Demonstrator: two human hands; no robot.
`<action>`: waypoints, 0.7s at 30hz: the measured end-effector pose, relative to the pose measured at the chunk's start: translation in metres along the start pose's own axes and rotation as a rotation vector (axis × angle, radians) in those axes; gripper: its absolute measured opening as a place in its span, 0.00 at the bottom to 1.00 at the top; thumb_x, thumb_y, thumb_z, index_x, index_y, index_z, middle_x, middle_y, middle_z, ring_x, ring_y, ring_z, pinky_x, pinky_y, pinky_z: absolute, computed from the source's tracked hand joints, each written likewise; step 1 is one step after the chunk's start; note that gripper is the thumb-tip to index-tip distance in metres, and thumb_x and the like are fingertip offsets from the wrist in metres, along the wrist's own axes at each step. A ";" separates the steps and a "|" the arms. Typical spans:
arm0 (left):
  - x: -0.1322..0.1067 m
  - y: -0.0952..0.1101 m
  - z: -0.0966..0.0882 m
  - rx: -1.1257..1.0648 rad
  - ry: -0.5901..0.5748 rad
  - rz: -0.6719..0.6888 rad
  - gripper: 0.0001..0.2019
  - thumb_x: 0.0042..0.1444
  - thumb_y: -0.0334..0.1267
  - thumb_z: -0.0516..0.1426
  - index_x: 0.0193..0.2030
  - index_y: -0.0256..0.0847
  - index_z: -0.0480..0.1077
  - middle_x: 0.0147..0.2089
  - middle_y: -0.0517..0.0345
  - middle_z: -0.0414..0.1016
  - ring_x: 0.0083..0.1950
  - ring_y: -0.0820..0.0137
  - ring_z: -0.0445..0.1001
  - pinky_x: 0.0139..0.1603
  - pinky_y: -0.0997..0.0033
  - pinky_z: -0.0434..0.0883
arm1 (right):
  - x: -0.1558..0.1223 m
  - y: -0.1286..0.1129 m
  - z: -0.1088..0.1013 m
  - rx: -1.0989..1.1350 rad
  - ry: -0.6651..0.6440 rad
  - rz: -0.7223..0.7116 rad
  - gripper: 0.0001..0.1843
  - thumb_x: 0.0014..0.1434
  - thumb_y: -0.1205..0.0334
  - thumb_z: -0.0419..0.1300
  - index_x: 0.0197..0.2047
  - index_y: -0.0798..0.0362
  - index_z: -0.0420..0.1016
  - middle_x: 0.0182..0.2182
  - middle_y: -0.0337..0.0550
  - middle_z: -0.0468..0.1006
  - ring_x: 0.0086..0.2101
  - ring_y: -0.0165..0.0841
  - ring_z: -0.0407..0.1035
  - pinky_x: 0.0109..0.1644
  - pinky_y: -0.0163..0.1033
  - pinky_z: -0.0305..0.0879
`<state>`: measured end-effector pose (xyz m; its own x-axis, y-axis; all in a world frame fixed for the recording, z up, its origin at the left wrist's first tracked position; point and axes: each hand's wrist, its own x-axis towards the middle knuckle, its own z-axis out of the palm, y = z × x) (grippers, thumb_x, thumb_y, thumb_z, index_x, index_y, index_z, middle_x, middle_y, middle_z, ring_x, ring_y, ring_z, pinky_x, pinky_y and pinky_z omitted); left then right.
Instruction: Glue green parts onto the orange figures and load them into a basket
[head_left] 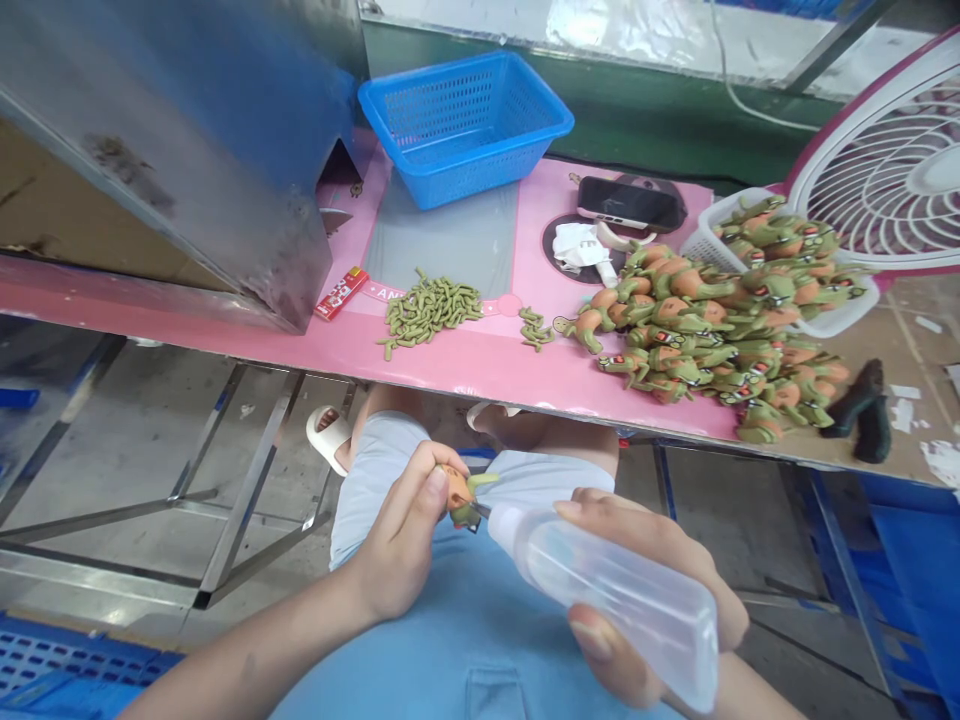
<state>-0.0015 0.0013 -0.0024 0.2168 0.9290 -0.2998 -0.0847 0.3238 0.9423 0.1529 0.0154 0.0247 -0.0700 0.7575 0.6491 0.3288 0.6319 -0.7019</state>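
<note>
Pink and cluttered, the work table (pixel 465 370) runs across the view just beyond both hands, over a grey concrete floor and steel table legs.

Down in the lap, the left hand (pixel 401 545) pinches a small orange-and-green frog figure (pixel 461 497) between thumb and fingers, holding it up toward the other hand. The right hand (pixel 645 590) is wrapped around a clear plastic squeeze bottle (pixel 622 600), tilted so that its thin nozzle touches the figure's underside. Both hands are over the person's light blue clothing, with bare knees and a white sandal (pixel 328 432) showing under the table edge.

Ahead of the right hand, on the table, lies a large heap of finished frog figures (pixel 712 330), spilling out of a white basket (pixel 701 240). Ahead of the left hand sits a pile of small green parts (pixel 429 310), with a smaller cluster of green parts (pixel 535 328) between that pile and the heap. A red packet (pixel 341 293) lies to the left of the pile. Farther off stand a blue plastic basket (pixel 465 125), a black phone (pixel 628 205) on a holder and a crumpled white tissue (pixel 581 247). A grey metal machine housing (pixel 180 140) looms far ahead on the left; a pink-rimmed fan (pixel 892 170) stands far ahead on the right, and two dark figures (pixel 862 410) lie beyond the heap's right end.
</note>
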 end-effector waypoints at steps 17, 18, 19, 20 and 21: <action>0.002 0.000 0.001 -0.020 0.027 -0.020 0.17 0.61 0.51 0.41 0.38 0.40 0.59 0.27 0.60 0.62 0.30 0.72 0.61 0.32 0.72 0.59 | 0.007 0.002 0.000 -0.051 0.000 -0.072 0.13 0.57 0.56 0.52 0.36 0.59 0.66 0.18 0.39 0.66 0.18 0.27 0.62 0.17 0.33 0.60; 0.003 0.000 0.000 -0.017 0.023 -0.026 0.17 0.62 0.51 0.41 0.38 0.40 0.59 0.28 0.60 0.62 0.30 0.72 0.61 0.32 0.72 0.59 | 0.006 0.002 0.000 -0.057 -0.008 -0.063 0.13 0.57 0.56 0.52 0.36 0.59 0.66 0.18 0.39 0.66 0.18 0.27 0.62 0.17 0.32 0.60; 0.003 0.000 0.000 -0.013 0.020 -0.029 0.16 0.62 0.51 0.41 0.38 0.40 0.59 0.28 0.60 0.62 0.29 0.72 0.61 0.32 0.72 0.59 | 0.006 0.002 -0.001 -0.056 -0.017 -0.057 0.13 0.57 0.56 0.52 0.37 0.59 0.65 0.18 0.39 0.65 0.18 0.26 0.62 0.17 0.31 0.60; 0.003 -0.001 -0.001 -0.008 0.018 -0.026 0.16 0.62 0.50 0.41 0.39 0.40 0.59 0.28 0.60 0.62 0.29 0.72 0.61 0.32 0.72 0.59 | 0.006 0.002 -0.001 -0.055 -0.032 -0.052 0.14 0.57 0.56 0.52 0.38 0.60 0.65 0.19 0.39 0.65 0.18 0.25 0.62 0.18 0.30 0.60; 0.003 -0.001 -0.001 0.000 0.019 -0.021 0.16 0.62 0.50 0.40 0.39 0.40 0.59 0.28 0.60 0.62 0.29 0.72 0.61 0.32 0.72 0.59 | 0.006 0.002 -0.002 -0.058 -0.052 -0.044 0.14 0.57 0.55 0.51 0.38 0.60 0.64 0.19 0.39 0.66 0.18 0.25 0.62 0.18 0.30 0.60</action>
<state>-0.0015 0.0041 -0.0043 0.2004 0.9252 -0.3223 -0.0802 0.3434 0.9358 0.1548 0.0211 0.0274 -0.1339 0.7374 0.6621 0.3781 0.6556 -0.6536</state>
